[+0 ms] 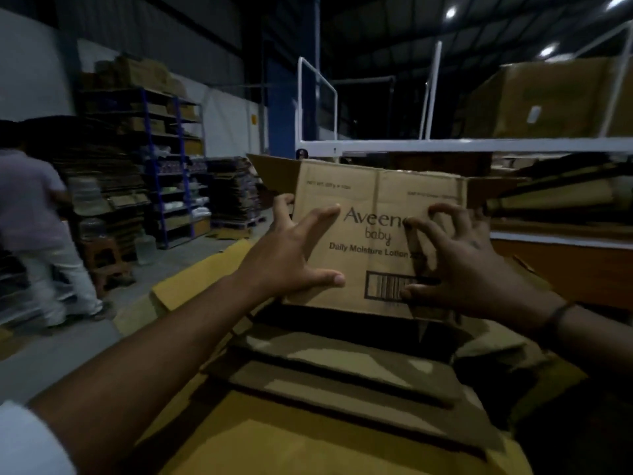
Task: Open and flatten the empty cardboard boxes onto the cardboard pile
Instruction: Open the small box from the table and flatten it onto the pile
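An upright brown cardboard box, printed "Aveeno baby" with a barcode, stands in front of me above the cardboard pile of flattened sheets. My left hand grips the box's left side: its index finger lies across the printed face, its thumb sits low on that face, and other fingers reach round the left edge. My right hand holds the right part of the face with curled fingers, thumb on the barcode. The top flaps behind the box stand open.
A person walks on the left by stacked cardboard. Blue shelving and flattened stacks on a pallet line the back left. A white metal frame crosses behind the box, with a large carton above it.
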Available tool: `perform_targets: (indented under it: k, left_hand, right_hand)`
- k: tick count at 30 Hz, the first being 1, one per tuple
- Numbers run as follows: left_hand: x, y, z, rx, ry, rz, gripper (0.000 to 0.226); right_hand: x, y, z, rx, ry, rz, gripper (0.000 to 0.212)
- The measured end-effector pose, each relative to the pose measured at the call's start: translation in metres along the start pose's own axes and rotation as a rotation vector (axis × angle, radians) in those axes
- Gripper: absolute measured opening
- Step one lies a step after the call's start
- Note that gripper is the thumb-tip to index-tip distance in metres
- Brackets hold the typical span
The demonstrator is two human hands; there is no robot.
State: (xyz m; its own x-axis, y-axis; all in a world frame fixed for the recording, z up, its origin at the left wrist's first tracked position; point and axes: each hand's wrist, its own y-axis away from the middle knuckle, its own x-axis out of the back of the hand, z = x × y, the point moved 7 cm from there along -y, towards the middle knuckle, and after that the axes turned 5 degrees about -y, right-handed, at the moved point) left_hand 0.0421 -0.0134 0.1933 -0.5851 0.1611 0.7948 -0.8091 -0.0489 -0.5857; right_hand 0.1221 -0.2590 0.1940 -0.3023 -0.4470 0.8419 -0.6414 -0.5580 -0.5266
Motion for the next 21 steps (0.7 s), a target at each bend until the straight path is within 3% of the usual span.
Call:
perform_targets:
  k: [9, 21]
  left_hand:
    - [-0.051, 0.020, -0.023, -0.046, 0.184, 0.003, 0.109]
    - [-0.064, 0.033, -0.037, -0.038, 0.190, -0.018, 0.115]
  right_hand:
    - [-0.031, 0.026, -0.030, -0.198, 0.107, 0.089, 0.118]
    - [-0.058, 0.045, -0.033, -0.178, 0.102, 0.204, 0.116]
